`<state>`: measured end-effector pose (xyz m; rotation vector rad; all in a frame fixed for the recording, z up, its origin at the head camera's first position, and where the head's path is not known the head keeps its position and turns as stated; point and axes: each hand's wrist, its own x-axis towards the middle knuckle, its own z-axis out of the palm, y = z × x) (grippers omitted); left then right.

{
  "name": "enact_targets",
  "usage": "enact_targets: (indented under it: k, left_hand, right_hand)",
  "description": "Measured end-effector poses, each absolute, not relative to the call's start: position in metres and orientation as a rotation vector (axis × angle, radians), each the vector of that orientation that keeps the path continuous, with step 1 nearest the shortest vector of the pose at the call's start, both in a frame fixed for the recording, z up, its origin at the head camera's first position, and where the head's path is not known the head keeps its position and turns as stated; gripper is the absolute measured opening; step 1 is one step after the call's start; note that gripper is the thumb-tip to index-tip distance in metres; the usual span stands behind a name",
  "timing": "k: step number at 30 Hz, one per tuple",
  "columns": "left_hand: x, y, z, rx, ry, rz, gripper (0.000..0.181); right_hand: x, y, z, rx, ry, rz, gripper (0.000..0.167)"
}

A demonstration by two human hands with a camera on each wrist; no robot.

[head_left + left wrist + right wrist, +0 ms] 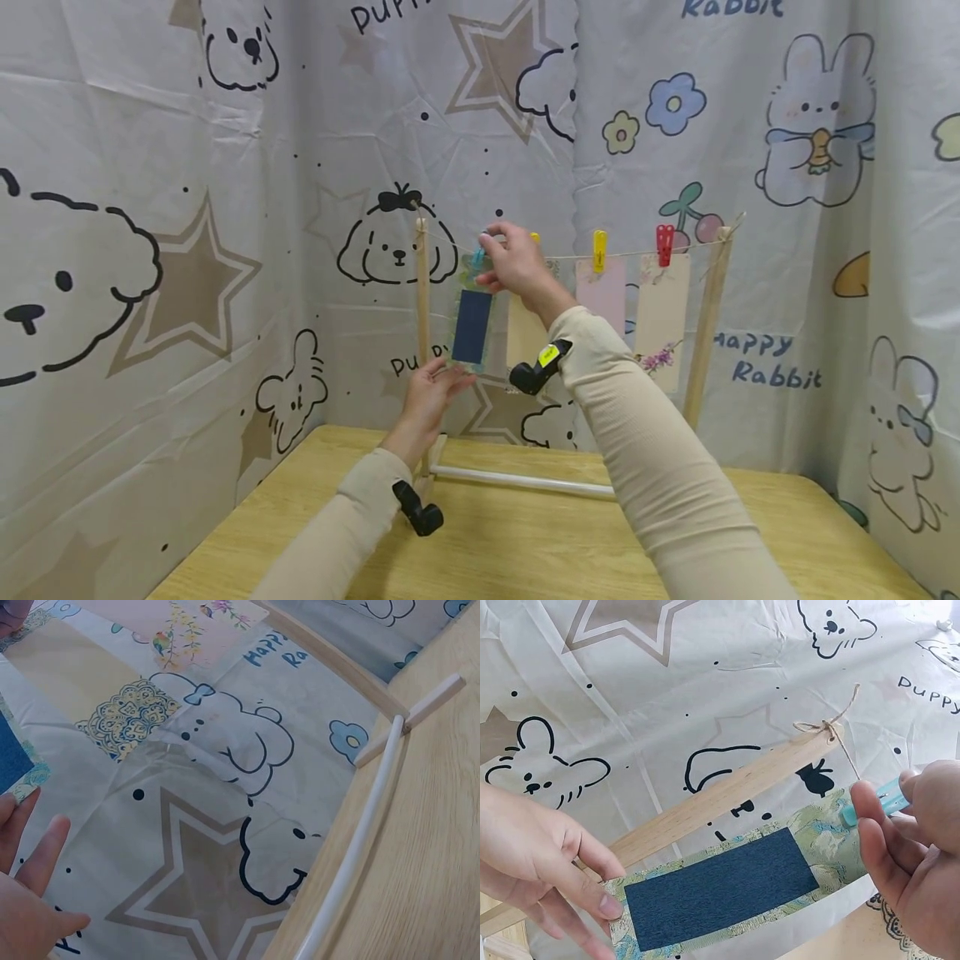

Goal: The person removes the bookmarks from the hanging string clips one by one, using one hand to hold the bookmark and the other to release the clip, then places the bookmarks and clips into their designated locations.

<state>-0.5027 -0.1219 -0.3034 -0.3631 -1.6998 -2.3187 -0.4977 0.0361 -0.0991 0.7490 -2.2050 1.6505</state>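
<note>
A green-patterned card with a dark blue panel [472, 327] hangs near the left end of a thin string [847, 754]. My left hand [429, 398] pinches its lower end, thumb in front and fingers behind, as the right wrist view shows. At the card's top, my right hand [517, 265] pinches a light blue clothespin [889, 796] between thumb and fingers. The clothespin's tip overlaps the card's upper edge; its exact bite on the string is hidden by the fingers. Just right of this card hangs a cream card with a lace pattern [131, 716], partly behind my right wrist.
Farther right hang a pink card [602, 292] under a yellow clothespin [599, 252] and a flowered card [663, 325] under a red clothespin [664, 245]. Wooden posts [423, 292] carry the string. A white tube [525, 478] runs low above the wooden table [510, 542].
</note>
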Motion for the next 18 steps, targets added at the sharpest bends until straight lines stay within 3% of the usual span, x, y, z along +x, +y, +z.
enact_targets:
  k: [18]
  left_hand:
    - [-0.5038,-0.1193,-0.3041,-0.43,-1.654,-2.327,0.061]
  right_hand:
    - [-0.496,0.0338,-0.1046,0.712,-2.125,1.624,0.032]
